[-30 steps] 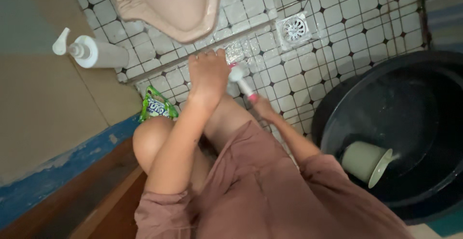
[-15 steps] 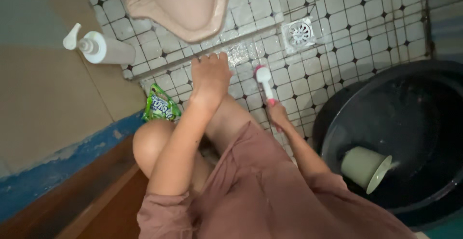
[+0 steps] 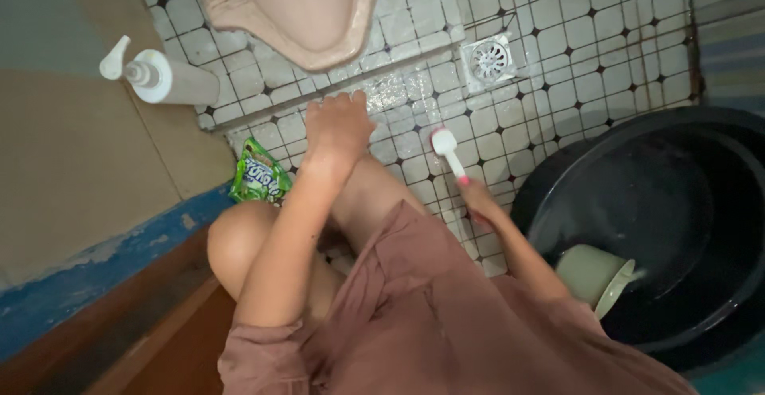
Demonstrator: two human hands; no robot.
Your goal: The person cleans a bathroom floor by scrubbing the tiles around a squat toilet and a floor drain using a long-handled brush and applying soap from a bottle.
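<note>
I squat on a floor of small white tiles [image 3: 558, 52]. My right hand [image 3: 480, 200] grips the pink end of a white scrubbing brush [image 3: 446, 146], whose head presses on the wet tiles in front of my leg. My left hand [image 3: 339, 127] rests flat on the floor with fingers spread, just below the low tiled step and left of the brush head. It holds nothing.
A pink squat toilet pan [image 3: 291, 9] lies at the top. A white pump bottle [image 3: 159, 78] lies on its side at left. A green sachet [image 3: 259, 176] sits by my knee. A metal floor drain [image 3: 488, 60] is beyond the brush. A big black basin [image 3: 661, 228] with a pale scoop [image 3: 594, 275] stands right.
My right hand has drawn the brush to the right and towards me, away from my left hand. The left hand has stayed planted on the tiles.
</note>
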